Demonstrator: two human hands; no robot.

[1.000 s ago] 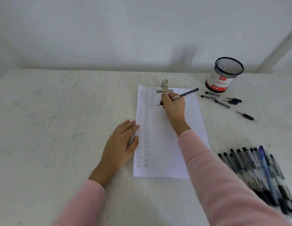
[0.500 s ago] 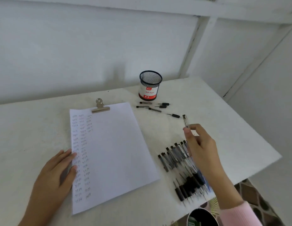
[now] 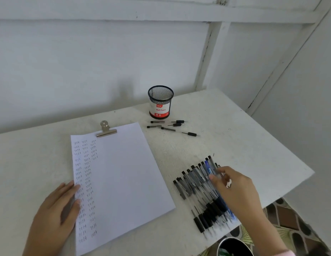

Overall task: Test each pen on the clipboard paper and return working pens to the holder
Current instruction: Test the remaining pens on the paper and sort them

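Left hand [image 3: 57,209] lies flat, fingers straight, on the paper [image 3: 124,178]. Right hand [image 3: 233,187], blurred, reaches into the pen row [image 3: 196,189]; whether it grips one is unclear. Likely hazard: curled fingers nudging neighbouring pens off the table [image 3: 234,135] edge. Beyond stands the holder [image 3: 160,102].

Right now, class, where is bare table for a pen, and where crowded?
Free: table left of the paper, beyond the left hand; right of the pen holder. Crowded: loose pens before the holder; the pen row under the right hand.
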